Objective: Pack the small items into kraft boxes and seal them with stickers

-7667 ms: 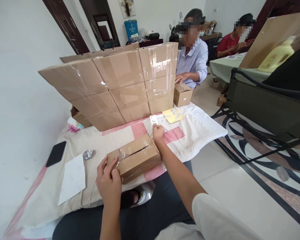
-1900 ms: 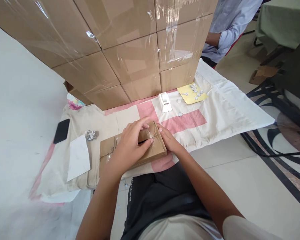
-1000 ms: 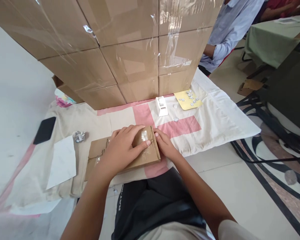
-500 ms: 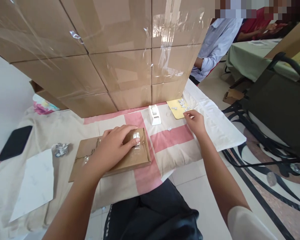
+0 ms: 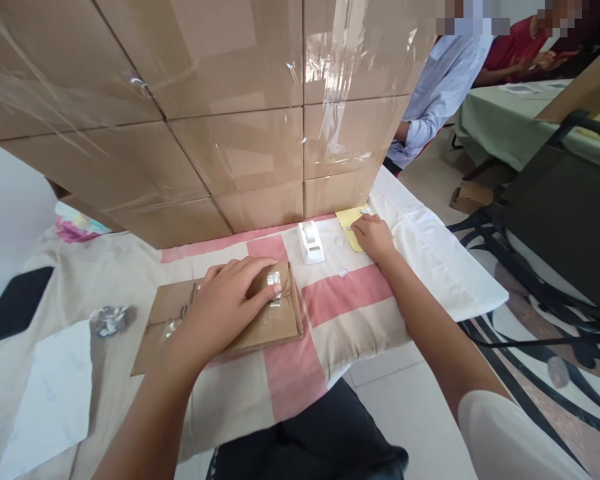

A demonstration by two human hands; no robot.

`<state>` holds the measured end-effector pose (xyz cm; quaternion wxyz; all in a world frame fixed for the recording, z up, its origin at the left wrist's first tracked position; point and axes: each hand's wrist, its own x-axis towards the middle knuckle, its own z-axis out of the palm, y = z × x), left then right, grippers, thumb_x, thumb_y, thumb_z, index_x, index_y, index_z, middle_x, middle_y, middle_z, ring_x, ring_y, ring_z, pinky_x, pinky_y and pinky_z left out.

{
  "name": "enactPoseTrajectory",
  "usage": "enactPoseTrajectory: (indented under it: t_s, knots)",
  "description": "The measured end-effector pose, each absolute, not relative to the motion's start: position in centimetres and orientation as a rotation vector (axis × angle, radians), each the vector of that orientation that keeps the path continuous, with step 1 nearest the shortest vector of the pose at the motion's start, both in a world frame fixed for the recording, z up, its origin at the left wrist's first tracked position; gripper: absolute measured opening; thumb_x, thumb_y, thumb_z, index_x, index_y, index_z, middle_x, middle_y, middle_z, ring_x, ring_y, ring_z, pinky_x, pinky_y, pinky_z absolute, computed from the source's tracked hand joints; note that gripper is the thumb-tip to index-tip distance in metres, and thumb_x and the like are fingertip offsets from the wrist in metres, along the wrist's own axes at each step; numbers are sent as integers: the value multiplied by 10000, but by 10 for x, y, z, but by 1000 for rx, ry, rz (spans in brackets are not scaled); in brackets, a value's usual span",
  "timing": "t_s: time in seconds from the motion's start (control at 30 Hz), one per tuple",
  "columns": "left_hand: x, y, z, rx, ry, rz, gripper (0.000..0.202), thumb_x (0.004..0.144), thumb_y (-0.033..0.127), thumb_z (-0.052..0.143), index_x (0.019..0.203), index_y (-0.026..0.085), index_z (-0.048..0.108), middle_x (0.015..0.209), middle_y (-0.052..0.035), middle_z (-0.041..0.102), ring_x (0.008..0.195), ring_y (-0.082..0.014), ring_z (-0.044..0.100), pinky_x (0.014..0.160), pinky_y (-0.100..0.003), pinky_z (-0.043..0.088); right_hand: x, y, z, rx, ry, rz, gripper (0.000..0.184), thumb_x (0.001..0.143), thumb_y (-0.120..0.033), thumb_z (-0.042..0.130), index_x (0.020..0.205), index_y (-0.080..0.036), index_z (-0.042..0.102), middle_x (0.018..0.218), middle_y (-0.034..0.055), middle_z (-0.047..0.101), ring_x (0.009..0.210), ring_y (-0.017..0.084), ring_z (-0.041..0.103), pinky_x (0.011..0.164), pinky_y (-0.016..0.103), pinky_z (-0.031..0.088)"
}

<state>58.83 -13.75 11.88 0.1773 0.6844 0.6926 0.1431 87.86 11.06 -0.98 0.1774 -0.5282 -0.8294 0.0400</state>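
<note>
Brown cardboard box [image 5: 265,331] directly beneath the fingers of the left hand [image 5: 233,291], flat on a pink-and-cream cloth [image 5: 230,407]. Rests there with those fingers laid wide across the top and the thumb on a shiny strip of tape [image 5: 274,277]. Over at the right hand [image 5: 375,235], fingers bunched narrow, tips down at a yellow card [image 5: 347,219] with small silvery pieces [image 5: 365,211] on it; impossible to tell whether pinching one. Between the two sets of fingers, a white tape dispenser [image 5: 311,245]. Near the right fingertips, on the cloth, a loose scrap [image 5: 342,272]. Beyond the left fingers, a wall of taped cartons [image 5: 260,147]. Out left of that hand, a crumpled wad [image 5: 110,321], a white sheet [image 5: 55,387] and a black phone [image 5: 15,301]. Past the right fingers, a co-worker's pale blue sleeve [image 5: 443,90].
</note>
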Motion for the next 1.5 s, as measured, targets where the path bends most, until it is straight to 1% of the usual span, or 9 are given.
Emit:
enactPoseTrajectory:
  t_s: [0.17,0.33,0.43,0.53,0.6,0.73,1.0,1.2,1.5]
  knots:
    - [588,-135,118,1994,1934,387,316,1006,503,460,1286,390,553,1340,51,661,1236,-258,582,1070,-474,325,877,116,-16,-1580,-2214,84,327,971,-150,398,984,-131,724,1035,164,747,944,285,600,827,384,401]
    - [587,-135,117,2007,1932,396,315,1010,498,444,1279,379,556,1309,40,675,1211,-264,591,1069,-489,325,873,110,-4,-1580,-2048,71,297,968,-142,381,963,-128,678,1039,170,745,969,288,620,893,414,425]
    - [586,-136,117,2018,1931,402,307,1007,491,456,1275,380,557,1299,38,677,1204,-265,593,1068,-488,331,864,79,15,-1369,-1844,259,245,1004,-246,431,927,-172,652,956,101,740,873,235,642,828,365,468]
    - [586,-136,116,2029,1937,406,305,1003,493,472,1271,378,562,1276,34,682,1190,-261,598,1057,-474,345,845,22,32,-1175,-1759,459,280,1052,-360,428,977,-205,649,912,54,720,767,188,636,725,317,475]
    - [585,-136,116,2034,1947,401,308,1000,494,483,1272,377,564,1259,31,685,1177,-257,603,1053,-467,352,827,-21,34,-1118,-1719,592,266,1063,-372,430,1031,-217,644,887,41,714,762,181,650,690,300,473]
    - [585,-135,115,2034,1972,368,337,993,521,478,1281,371,566,1250,24,689,1174,-260,612,1060,-473,362,792,-79,16,-1084,-1701,767,225,1064,-315,447,955,-217,617,865,38,699,785,176,659,684,291,476]
    - [585,-133,117,2011,1988,325,409,967,581,461,1275,342,584,1296,11,684,1198,-276,612,1023,-451,437,780,-92,-1,-892,-1906,640,255,1071,-241,380,935,-203,592,864,68,648,774,179,611,715,306,489]
    - [582,-133,113,2062,1996,371,397,962,570,483,1264,338,592,1297,12,696,1219,-277,609,1123,-477,392,781,-95,-2,-789,-1900,611,198,1054,-201,412,979,-197,596,878,65,666,787,171,629,723,288,510]
    - [585,-133,117,2039,2002,330,395,970,558,480,1277,330,576,1309,-10,687,1220,-291,605,1121,-490,387,786,-96,-3,-655,-1901,620,161,1034,-215,465,1009,-212,625,836,65,683,755,183,668,714,321,541]
